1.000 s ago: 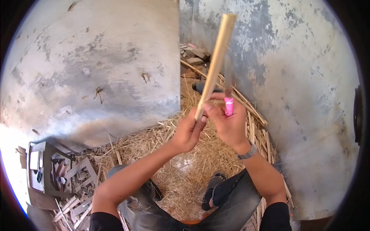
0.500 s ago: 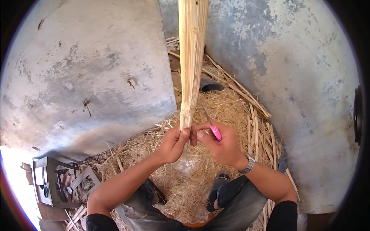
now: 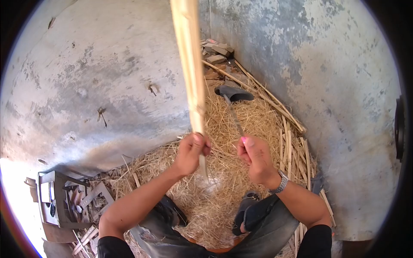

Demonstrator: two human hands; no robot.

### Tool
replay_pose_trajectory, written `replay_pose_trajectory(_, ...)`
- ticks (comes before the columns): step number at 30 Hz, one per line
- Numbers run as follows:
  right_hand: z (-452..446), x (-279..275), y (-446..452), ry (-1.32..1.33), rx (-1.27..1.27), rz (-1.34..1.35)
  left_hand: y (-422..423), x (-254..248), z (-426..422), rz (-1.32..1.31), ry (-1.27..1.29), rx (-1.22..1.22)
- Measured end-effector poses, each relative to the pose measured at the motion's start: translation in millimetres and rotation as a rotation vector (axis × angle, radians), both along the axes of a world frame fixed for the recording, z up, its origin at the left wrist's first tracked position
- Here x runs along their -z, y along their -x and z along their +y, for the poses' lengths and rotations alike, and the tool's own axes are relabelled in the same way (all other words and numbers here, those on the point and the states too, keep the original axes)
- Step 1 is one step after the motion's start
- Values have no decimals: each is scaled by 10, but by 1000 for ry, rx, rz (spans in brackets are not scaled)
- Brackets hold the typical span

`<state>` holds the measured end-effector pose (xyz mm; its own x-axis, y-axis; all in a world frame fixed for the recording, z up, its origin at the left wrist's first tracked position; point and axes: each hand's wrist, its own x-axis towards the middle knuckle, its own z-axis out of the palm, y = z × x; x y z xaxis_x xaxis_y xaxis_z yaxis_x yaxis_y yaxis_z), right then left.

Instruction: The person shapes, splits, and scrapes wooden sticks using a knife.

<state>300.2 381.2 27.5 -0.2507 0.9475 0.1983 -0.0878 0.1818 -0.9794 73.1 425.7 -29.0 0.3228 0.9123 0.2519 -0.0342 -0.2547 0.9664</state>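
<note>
My left hand [image 3: 189,151] is wrapped round the lower end of a long pale split-bamboo or wood piece [image 3: 192,64]. This piece rises nearly upright, leans slightly left and runs out at the top of the head view; its outline is blurred. A short tail of it shows below my fist. To the right, my right hand [image 3: 257,159] is closed on a knife [image 3: 234,115]. The narrow blade points up and forward, and only a bit of the pink handle shows between my fingers. Knife and pale piece are apart.
Straw-like shavings [image 3: 232,189] cover the floor around my feet. Long strips [image 3: 289,148] lie along the right wall, and a dark curved piece [image 3: 236,93] lies ahead. Bricks [image 3: 219,51] fill the far corner. A wooden frame [image 3: 56,202] stands at left among scraps.
My right hand has moved right, away from the pale piece, and its grip now covers most of the pink handle. The pale piece has swung left with my left hand.
</note>
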Motion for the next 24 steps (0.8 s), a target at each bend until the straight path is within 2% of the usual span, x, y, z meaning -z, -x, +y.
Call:
replay_pose_trajectory(4, -38, 8, -75, -45, 72, -6, 302, -453, -13, -30, -115, 38)
replay_pose_trajectory(6, -73, -55, -83, -110, 115, -102, 300, -777, -127, 276, -340, -203)
replay_pose_trajectory(7, -87, -42, -89, -111, 121, -100, 316, -861, -131, 277, -343, -197)
replay_pose_trajectory(9, -121, 23, -97, -209, 193, -101, 344, -990, -147, 601, -320, -77)
replay_pose_trajectory(10, -145, 39, -88, -205, 193, -106, 327, -1092, -210, 673, -214, -57)
replay_pose_trajectory(11, -170, 50, -69, -114, 220, 33, 323, -1122, -260, 667, -210, -56)
replay_pose_trajectory(12, -192, 63, -53, -25, 250, 172, 326, -1138, -306, 626, -93, 4)
replay_pose_trajectory(13, -200, 105, -46, -26, 257, 170, 331, -1153, -345, 586, 19, 67)
replay_pose_trajectory(14, -191, 160, -42, -110, 298, 162, 336, -1168, -396, 585, 14, 74)
replay_pose_trajectory(16, -202, 170, -44, -200, 343, 155, 362, -1191, -507, 390, 240, 68)
replay_pose_trajectory(18, -220, 147, -30, -153, 412, 357, 392, -1242, -551, 402, 265, 88)
replay_pose_trajectory(19, -218, 176, -81, -153, 409, 358, 406, -1249, -573, 414, 294, 105)
replay_pose_trajectory(21, -198, 194, -205, -504, 464, -124, 384, -1191, -598, 462, 311, 86)
replay_pose_trajectory(22, -213, 151, -199, -504, 463, -124, 366, -1151, -602, 511, 327, 72)
replay_pose_trajectory(24, -265, 1, -160, -556, 269, -715, 347, -1072, -600, 525, 289, 87)
